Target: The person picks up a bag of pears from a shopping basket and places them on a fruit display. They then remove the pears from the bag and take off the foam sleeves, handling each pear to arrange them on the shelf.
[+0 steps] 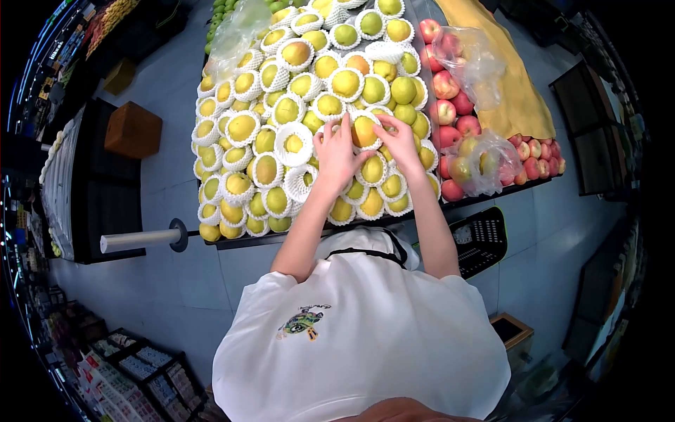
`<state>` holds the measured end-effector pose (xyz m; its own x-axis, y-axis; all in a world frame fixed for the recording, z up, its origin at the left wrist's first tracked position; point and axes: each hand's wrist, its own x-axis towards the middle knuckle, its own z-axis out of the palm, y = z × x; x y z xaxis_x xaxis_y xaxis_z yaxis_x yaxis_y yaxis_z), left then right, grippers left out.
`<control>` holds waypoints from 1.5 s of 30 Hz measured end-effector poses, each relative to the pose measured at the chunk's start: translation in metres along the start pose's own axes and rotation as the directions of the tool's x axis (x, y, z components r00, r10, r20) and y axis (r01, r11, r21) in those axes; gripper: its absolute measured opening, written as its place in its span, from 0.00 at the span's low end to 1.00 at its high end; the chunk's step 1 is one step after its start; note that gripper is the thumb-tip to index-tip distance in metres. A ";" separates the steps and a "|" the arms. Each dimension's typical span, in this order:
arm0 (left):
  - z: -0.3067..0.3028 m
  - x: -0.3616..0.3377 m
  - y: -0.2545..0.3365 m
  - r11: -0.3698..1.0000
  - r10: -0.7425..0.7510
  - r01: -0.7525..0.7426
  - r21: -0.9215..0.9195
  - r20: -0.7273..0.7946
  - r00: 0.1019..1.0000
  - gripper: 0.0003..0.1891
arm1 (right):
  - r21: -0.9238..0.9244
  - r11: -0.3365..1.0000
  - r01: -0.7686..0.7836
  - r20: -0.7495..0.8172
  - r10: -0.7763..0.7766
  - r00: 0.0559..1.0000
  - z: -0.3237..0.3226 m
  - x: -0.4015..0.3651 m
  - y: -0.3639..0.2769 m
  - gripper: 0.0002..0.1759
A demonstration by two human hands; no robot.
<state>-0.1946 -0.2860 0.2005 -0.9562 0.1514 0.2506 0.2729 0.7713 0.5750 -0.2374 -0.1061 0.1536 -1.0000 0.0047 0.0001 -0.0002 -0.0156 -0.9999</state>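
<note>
A yellow pear (364,131) in a white foam net sits on the pile, between my two hands. My left hand (335,155) is at its left side, fingers bent against the net's edge. From the right, my right hand (401,144) pinches the rim of the same net with thumb and fingertips. Around them lie many more yellow pears, most in white foam nets, such as the netted pear (293,143) left of my left hand. Some bare pears (403,90) lie just beyond my right hand. An empty-looking foam net (301,183) rests below my left wrist.
Right of the pears are red peaches (446,84), partly under clear plastic bags (485,165) and a yellow cloth (517,84). Another plastic bag (239,39) lies at the back left. A black basket (480,240) is below the stand's front edge. A brown box (131,130) stands left.
</note>
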 end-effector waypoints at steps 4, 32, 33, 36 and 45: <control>0.004 -0.001 -0.013 0.991 0.027 -0.024 0.131 -0.022 0.999 0.52 | -0.053 0.998 0.020 -0.165 -0.029 0.986 0.018 -0.007 -0.003 0.19; -0.048 -0.080 -0.065 0.648 -0.321 0.137 -0.749 -0.106 0.941 0.11 | -0.678 0.699 0.226 -0.513 -0.671 0.535 -0.119 -0.115 -0.071 0.12; -0.044 -0.084 -0.060 0.574 -0.265 0.146 -0.806 -0.015 0.964 0.11 | -0.778 0.625 0.071 -0.463 -0.645 0.607 -0.150 -0.112 -0.081 0.11; -0.028 -0.092 -0.034 0.472 -0.152 0.253 -0.844 0.205 0.967 0.12 | -0.832 0.531 -0.164 -0.335 -0.245 0.910 -0.241 -0.081 -0.056 0.11; 0.035 -0.094 0.023 0.417 0.078 0.297 -0.859 0.359 0.930 0.10 | -0.877 0.479 0.038 -0.078 -0.220 0.972 -0.251 -0.040 -0.027 0.22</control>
<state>-0.1017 -0.2605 0.1627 -0.9061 0.4230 -0.0020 -0.0790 -0.1645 0.9832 -0.1959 0.1452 0.1766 -0.9719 0.0861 0.2190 -0.0339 0.8697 -0.4924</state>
